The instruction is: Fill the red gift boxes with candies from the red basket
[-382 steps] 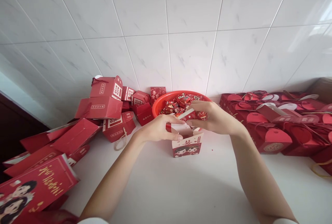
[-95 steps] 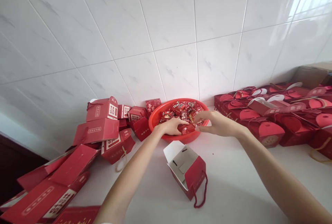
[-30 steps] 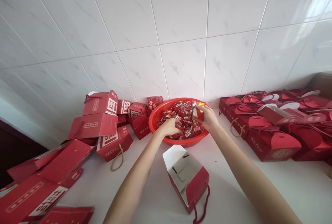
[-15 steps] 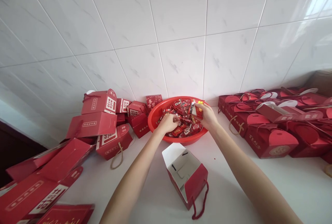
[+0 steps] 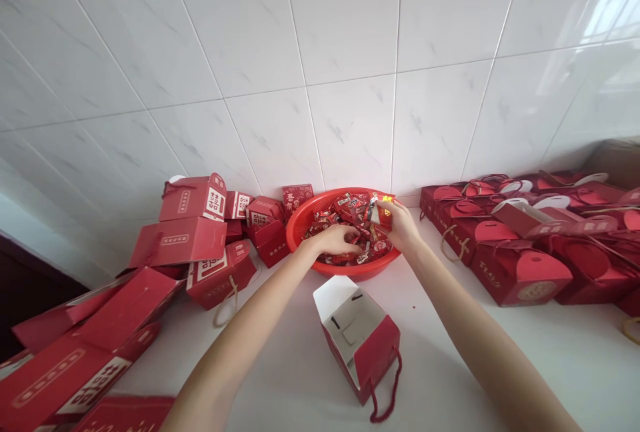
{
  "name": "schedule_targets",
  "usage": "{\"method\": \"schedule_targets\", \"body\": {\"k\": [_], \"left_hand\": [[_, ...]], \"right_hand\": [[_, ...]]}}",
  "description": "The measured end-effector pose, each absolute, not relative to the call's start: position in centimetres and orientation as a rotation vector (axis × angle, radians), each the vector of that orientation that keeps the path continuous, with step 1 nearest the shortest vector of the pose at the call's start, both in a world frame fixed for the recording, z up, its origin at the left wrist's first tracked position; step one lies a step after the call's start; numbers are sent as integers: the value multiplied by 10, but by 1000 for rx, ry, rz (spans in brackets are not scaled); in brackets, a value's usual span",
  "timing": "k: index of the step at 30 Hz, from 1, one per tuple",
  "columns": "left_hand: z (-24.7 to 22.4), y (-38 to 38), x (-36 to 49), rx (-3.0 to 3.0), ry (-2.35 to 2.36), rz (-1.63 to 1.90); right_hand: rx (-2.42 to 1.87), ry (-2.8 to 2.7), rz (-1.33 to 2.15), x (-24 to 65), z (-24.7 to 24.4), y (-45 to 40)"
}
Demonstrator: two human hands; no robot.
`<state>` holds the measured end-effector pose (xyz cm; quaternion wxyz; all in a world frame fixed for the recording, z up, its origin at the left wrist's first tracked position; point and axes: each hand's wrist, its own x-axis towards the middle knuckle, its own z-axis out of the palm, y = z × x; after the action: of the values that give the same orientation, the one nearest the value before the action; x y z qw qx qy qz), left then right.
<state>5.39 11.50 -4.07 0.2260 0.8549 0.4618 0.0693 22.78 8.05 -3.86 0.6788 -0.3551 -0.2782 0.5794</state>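
Note:
My left hand (image 5: 336, 240) is down among red wrapped candies (image 5: 345, 203) in a round red plastic basket (image 5: 298, 222). Its thumb and fingers are apart over the candies, with none clearly gripped. At the basket's right side, my right hand (image 5: 404, 227) is closed on red candy packets (image 5: 384, 211) with yellow lettering; their exact number is hidden. In front of the basket stands an open red gift box (image 5: 361, 345), its white inside showing and a dark red rope handle hanging toward me.
Red gift boxes (image 5: 193, 197) are stacked and scattered on the left of the white tabletop (image 5: 280, 365). Several rows of red boxes (image 5: 520, 265) with folded tops and cord handles fill the right. A tiled wall (image 5: 350, 125) rises right behind the basket.
My left hand has moved right across the candies and its fingers have spread. My right hand stays nearly in place with its packets.

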Motion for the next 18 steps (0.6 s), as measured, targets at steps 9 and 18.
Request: {"method": "schedule_targets", "body": {"k": [9, 18], "left_hand": [[-43, 113, 58, 2390, 1246, 219], [-36, 104, 45, 2243, 1305, 579]], "right_hand": [[-781, -633, 1315, 228, -37, 79], [-790, -598, 1345, 230, -29, 75]]}}
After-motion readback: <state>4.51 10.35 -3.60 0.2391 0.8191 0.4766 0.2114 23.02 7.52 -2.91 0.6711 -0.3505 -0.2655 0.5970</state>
